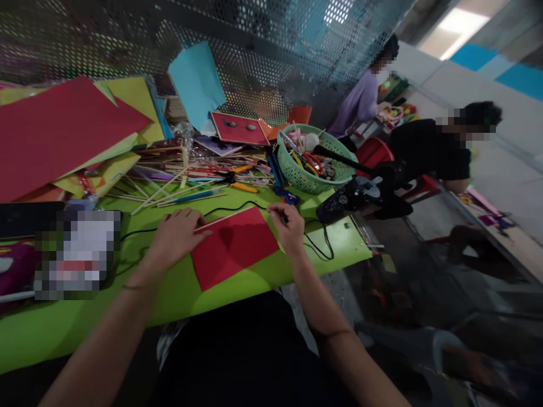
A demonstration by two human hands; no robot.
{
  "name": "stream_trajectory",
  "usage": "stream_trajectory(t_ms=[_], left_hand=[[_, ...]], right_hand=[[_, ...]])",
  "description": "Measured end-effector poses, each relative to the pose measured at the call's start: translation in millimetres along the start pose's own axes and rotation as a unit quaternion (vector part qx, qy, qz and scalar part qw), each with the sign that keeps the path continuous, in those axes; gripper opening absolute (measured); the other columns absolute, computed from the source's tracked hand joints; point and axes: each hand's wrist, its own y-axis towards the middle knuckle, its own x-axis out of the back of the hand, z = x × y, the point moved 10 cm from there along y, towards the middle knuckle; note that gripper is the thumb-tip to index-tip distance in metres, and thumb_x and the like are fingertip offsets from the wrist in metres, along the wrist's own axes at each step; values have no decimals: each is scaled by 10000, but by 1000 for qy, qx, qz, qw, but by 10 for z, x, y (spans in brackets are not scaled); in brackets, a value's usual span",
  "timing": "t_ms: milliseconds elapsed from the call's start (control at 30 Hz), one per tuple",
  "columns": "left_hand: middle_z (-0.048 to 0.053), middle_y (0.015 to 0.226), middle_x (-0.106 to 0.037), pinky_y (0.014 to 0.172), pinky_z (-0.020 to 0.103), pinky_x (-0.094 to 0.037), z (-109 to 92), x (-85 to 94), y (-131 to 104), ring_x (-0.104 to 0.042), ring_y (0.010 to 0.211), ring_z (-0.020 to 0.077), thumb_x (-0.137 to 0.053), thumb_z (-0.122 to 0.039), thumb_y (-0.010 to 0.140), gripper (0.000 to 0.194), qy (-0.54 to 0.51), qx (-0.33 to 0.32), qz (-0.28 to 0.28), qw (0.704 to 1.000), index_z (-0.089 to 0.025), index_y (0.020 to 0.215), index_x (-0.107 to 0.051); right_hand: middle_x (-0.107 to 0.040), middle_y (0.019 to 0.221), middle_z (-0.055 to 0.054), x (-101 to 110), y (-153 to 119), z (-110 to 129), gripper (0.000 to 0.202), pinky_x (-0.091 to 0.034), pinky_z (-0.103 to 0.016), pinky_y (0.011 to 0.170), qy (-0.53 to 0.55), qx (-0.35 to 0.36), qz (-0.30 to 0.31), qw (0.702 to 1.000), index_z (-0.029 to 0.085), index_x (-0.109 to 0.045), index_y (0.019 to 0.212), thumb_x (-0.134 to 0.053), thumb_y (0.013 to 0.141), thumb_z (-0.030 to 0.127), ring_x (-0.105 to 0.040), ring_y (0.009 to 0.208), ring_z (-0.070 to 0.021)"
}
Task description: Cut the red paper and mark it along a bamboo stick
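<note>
A flat sheet of red card point(237, 246) lies on the green tabletop in front of me. Along its far edge runs a thin pale strip, like a stick or a bare card edge; I cannot tell which. My left hand point(180, 229) is at the card's far left corner, thumb over the edge and fingers bent beside it. Just off the far right corner is my right hand point(289, 226), fingertips pinched together. Whatever is in that pinch, if anything, is too small to make out. A black cable point(231, 208) passes behind the card.
Thin sticks point(178, 183) and orange-handled pliers point(244, 178) lie behind the card. A green basket point(301, 172) of tools stands back right, near a dark device point(339, 203). Coloured sheets point(63, 135) and a phone point(85, 246) are leftward. Two people sit farther right.
</note>
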Motion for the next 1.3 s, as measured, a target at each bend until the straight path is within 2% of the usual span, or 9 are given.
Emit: stream_trajectory(t_ms=[167,333,467,633,733,900,1000,1167,1300], left_hand=[[123,1120,-707,876,451,-443,41,-28,38,-638,1101,356,-648,-437,879,264,-13,6,1,1000,-213,1016,-628],[99,1053,-738,863,427,-446,43,-60,40,-676,1026,332,-585,-413,889,258,-44,10,15,999,-218,1057,-609],[94,1098,-751,830,392,-468,44,-68,44,-690,1003,309,-503,-423,902,348,-92,3,15,996,-225,1161,-625],[116,1094,-754,871,391,-500,20,-47,59,-691,993,289,-392,-422,927,400,-127,-13,5,992,-201,1103,-676],[129,1128,-748,931,418,-511,21,13,51,-691,1036,299,-371,-407,933,405,-151,-6,-23,988,-197,1076,-687],[92,1083,-750,954,428,-535,65,179,27,-685,1016,283,-413,-447,930,361,-270,9,-79,960,-226,1041,-677],[88,1041,-744,914,451,-548,179,249,16,-675,986,300,-437,-476,920,355,-323,48,-100,940,-233,1026,-674],[65,966,-729,804,426,-551,336,296,-3,-666,940,312,-538,-554,871,347,-381,82,-112,914,-253,974,-675],[50,925,-725,756,407,-550,376,337,-24,-658,873,288,-577,-583,841,376,-402,99,-122,902,-249,970,-693]], right_hand=[[-728,922,-41,92,-12,-259,122,-552,-348,838,89,-88,-44,991,236,-721,987,-647,917,305,-699,898,-208],[-725,937,-44,56,-3,-278,131,-556,-345,848,120,-97,-33,987,233,-718,979,-646,905,314,-714,906,-205],[-728,936,-44,45,-8,-269,133,-558,-338,845,125,-107,-25,986,228,-712,973,-647,903,321,-718,897,-203],[-739,961,-47,-36,-20,-217,139,-549,-331,846,94,-100,16,990,231,-717,999,-633,916,304,-695,911,-202],[-738,1033,-62,-113,-20,-166,171,-546,-341,852,45,-82,56,994,233,-716,1054,-617,917,260,-679,930,-208],[-695,1223,-97,-148,-12,-131,303,-500,-421,1005,-43,-61,78,994,254,-667,1217,-640,916,270,-625,1143,-261],[-681,1283,-96,-166,-30,-248,431,-509,-413,988,1,-110,77,991,262,-602,1317,-679,903,351,-643,1112,-251],[-725,1061,-40,-287,-71,-374,467,-516,-306,741,127,-176,101,971,252,-590,1302,-703,867,379,-635,833,-182],[-694,973,-21,-319,-70,-351,467,-501,-299,739,212,-188,107,953,247,-596,1267,-710,827,354,-613,804,-172]])
